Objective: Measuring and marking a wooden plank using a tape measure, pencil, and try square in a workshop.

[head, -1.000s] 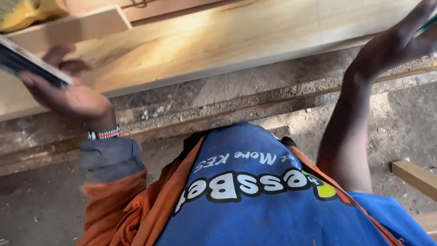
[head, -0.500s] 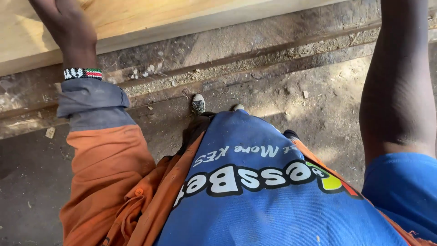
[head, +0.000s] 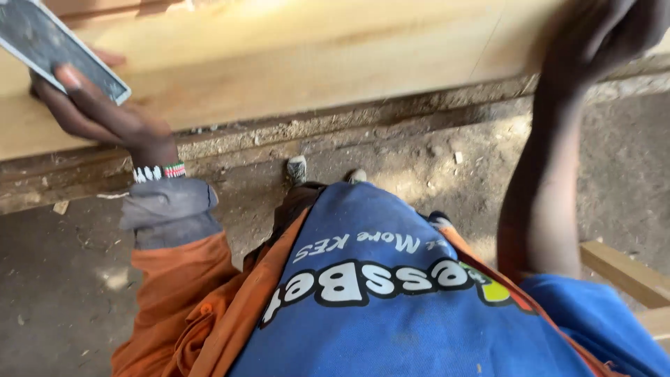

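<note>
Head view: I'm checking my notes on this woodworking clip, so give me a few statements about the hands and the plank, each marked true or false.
1. The left hand holds a flat dark rectangular block. True.
2. The block lies on the ground. False: it is held up over the pale wooden plank.
3. The right hand is at the plank's right part. True, though it is blurred.
4. The left wrist is bare. False: it wears a beaded wristband.
5. The person wears a blue apron over orange clothing. True.
</note>
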